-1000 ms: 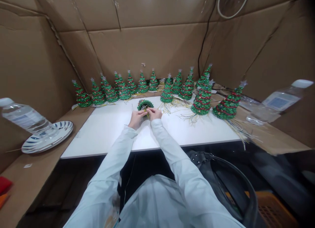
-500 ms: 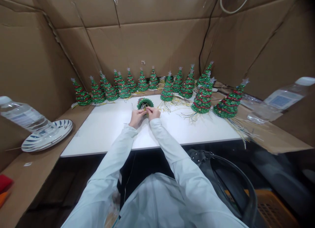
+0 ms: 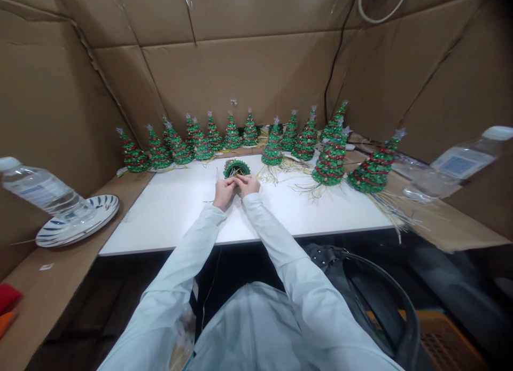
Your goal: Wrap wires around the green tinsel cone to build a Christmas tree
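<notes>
A small green Christmas tree [image 3: 243,166] lies on its side on the white board [image 3: 172,205], its open base facing me. Thin yellow and dark wires come out of that base. At its near edge my left hand [image 3: 224,192] is closed, thumb and fingers pinching the wires. My right hand [image 3: 248,184] pinches the same bunch, and its fingertips meet those of the left. What lies exactly between the fingertips is too small to make out.
Several decorated trees [image 3: 272,146] stand along the back, with loose wires trailing from those on the right. On the left, a water bottle [image 3: 44,189] leans over a striped plate [image 3: 108,205]. Another bottle [image 3: 457,162] is at right. A black bag [image 3: 360,275] hangs below the board's edge.
My left fingers have curled in more, and the fingertips of both hands have drawn together at the wires. The green tree lying down stays in place.
</notes>
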